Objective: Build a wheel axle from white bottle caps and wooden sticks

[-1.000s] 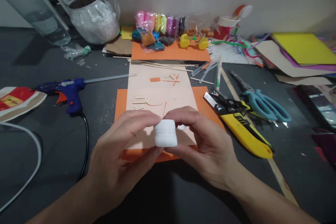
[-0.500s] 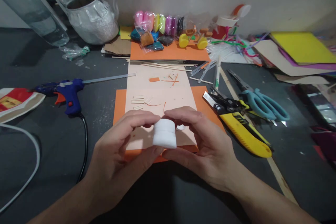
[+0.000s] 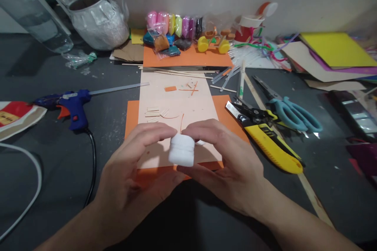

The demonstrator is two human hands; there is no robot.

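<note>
A small white rounded cylinder [image 3: 182,151] with a groove around its middle is held up between my hands. It looks like soft clay, though I cannot be sure. My left hand [image 3: 138,160] is curved at its left, fingertips at the upper edge and thumb just below. My right hand [image 3: 226,160] pinches it from the right, fingers at the top and thumb beneath. Under the hands lies a pale sheet [image 3: 188,104] with short cut sticks [image 3: 152,112], an orange scrap [image 3: 170,88] and thin orange strips [image 3: 193,89]. A white bit [image 3: 200,142] shows behind my right fingers.
At left lie a blue glue gun [image 3: 75,104] and its black cord. On the right are a yellow-handled cutting tool [image 3: 271,147] and blue scissors [image 3: 297,113]. Bagged coloured clay [image 3: 173,27], a silver pot [image 3: 98,21] and coloured sheets [image 3: 338,51] stand at the back.
The white cylinder has tilted slightly between my fingers, and my left thumb has dropped a little away from its lower edge. The whole view has shifted slightly.
</note>
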